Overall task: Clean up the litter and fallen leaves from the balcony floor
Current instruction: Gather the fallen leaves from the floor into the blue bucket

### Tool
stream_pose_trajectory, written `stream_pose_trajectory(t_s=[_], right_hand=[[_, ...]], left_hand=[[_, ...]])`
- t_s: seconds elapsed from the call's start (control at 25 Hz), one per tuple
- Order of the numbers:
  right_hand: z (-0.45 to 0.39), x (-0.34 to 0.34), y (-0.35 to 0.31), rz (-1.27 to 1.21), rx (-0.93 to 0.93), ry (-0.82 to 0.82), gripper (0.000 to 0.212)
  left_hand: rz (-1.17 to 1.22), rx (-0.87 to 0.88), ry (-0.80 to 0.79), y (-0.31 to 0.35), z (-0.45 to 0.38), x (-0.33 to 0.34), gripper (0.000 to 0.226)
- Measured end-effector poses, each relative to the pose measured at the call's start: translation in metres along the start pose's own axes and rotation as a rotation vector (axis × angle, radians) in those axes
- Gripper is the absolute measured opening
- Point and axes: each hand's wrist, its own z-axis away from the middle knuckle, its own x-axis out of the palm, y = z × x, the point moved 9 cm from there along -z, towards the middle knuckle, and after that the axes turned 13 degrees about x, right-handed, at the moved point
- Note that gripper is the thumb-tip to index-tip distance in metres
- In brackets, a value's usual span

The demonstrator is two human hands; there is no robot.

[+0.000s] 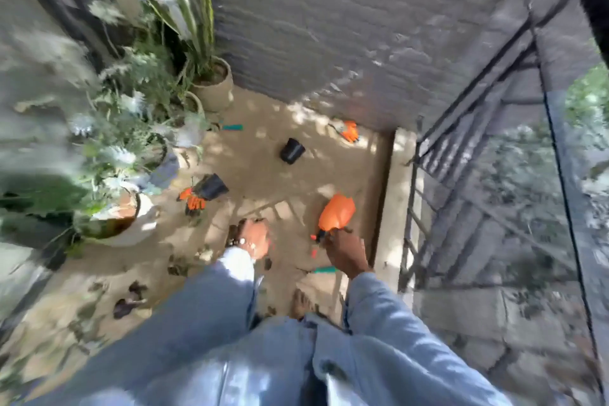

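Note:
The view is motion-blurred. Dry fallen leaves (pixel 178 265) lie scattered on the tan balcony floor (pixel 263 181), with more leaves (pixel 128 298) at the lower left. An orange spray bottle (pixel 336 212) lies near the right curb. My right hand (pixel 346 252) reaches down to its black nozzle end and meets it; the blur hides the grip. My left hand (pixel 255 237), with a bracelet at the wrist, hangs over the floor's middle, back upward. Whether it holds anything is unclear.
Two black plastic pots (pixel 291 150) (pixel 211 186), orange gloves (pixel 192 199) (pixel 350 131) and teal-handled tools (pixel 232 127) (pixel 324 270) lie on the floor. Potted plants (pixel 125 217) crowd the left side. A grey brick wall (pixel 329 26) stands ahead, a black railing (pixel 461 158) on the right.

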Motion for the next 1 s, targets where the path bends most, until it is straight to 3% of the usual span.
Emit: stream_pose_trajectory(t_s=[0.24,0.68,0.84,1.0], right_hand=[[-0.1,-0.062,-0.096,0.126,-0.187,0.006,0.035],[-0.253,-0.036,-0.345,0.363,-0.488,-0.261,0.03],[-0.284,-0.029,-0.449,0.463,-0.613,-0.231,0.032],[-0.274,0.005,-0.51,0.632,-0.767,-0.292,0.033]], left_hand=[[-0.053,-0.103,-0.005,-0.006,-0.053,-0.066,0.04],[0.254,-0.376,0.133,-0.163,-0.18,-0.164,0.052],[0.409,-0.516,0.244,-0.206,-0.187,-0.207,0.04],[0.461,-0.729,0.309,-0.243,-0.146,-0.201,0.041]])
